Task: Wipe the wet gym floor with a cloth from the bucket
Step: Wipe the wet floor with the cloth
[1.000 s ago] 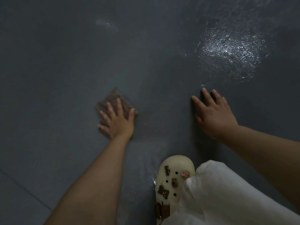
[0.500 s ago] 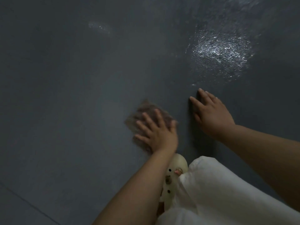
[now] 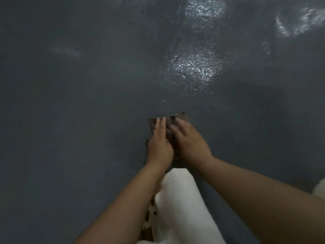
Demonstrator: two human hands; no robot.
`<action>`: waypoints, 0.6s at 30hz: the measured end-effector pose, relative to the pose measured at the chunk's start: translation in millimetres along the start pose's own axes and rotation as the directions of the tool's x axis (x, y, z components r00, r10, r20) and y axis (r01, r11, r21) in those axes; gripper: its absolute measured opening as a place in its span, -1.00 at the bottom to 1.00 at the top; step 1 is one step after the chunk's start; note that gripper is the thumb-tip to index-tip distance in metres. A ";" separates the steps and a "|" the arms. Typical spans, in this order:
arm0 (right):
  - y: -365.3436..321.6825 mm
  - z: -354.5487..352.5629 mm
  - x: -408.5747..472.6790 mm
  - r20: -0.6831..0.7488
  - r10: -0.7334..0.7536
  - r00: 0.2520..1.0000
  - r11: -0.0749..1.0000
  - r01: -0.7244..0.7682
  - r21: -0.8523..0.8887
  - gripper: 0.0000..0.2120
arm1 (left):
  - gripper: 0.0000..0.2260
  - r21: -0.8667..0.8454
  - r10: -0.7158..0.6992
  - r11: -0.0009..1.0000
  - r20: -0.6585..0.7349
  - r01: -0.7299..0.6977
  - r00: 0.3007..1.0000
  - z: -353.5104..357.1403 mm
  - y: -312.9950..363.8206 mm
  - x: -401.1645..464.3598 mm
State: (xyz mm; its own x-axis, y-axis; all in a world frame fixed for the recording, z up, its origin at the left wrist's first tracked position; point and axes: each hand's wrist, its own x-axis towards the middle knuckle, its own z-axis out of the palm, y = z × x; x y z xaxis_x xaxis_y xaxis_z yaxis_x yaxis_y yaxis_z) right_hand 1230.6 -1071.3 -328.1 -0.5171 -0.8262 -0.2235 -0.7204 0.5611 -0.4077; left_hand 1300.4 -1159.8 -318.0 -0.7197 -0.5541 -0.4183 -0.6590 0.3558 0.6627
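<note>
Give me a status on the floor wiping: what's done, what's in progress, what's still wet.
Done: the brown cloth is out and down on the grey floor, and the floor beside the hands looks matte. In hand: the left hand and right hand both press flat on the cloth. Left: the glistening wet patch just ahead and more sheen at the far right remain unwiped.

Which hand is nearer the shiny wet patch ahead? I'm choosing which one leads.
Right. The right hand lies on the cloth below the wet patch; the left hand sits farther left.
</note>
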 end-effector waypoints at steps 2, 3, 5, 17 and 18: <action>-23.6 14.7 0.5 0.228 -0.088 0.970 0.996 0.092 -0.006 -0.30 | -0.49 -0.025 -0.067 0.997 -0.032 0.066 0.997 -8.8 -0.7 2.0; -27.8 18.9 -1.0 0.329 -0.037 0.944 0.999 0.041 -0.005 -0.31 | -0.48 -0.014 -0.092 0.996 -0.038 0.091 0.995 -11.8 -0.6 3.5; -26.1 22.0 -2.8 0.336 -0.008 0.942 0.997 0.035 -0.072 -0.36 | -0.45 -0.019 -0.131 0.991 -0.027 0.130 0.991 -17.4 1.5 8.1; 46.5 -6.1 -32.7 0.287 0.048 0.957 0.964 0.031 -0.263 -0.48 | -0.43 0.583 -0.012 0.777 0.391 -0.237 0.920 -14.8 15.9 -5.4; 45.6 -7.2 -33.5 0.287 0.056 0.956 0.965 0.022 -0.263 -0.48 | -0.43 0.617 -0.010 0.739 0.411 -0.270 0.912 -14.5 14.5 -8.1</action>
State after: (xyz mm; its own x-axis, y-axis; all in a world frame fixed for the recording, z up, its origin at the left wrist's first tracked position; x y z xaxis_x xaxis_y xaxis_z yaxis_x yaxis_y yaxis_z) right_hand 1211.7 -1017.7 -332.9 -0.4021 -0.7729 -0.4909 -0.8279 0.5359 -0.1657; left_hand 1299.9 -1161.0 -296.0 -0.7395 -0.1997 -0.6429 -0.4275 0.8770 0.2193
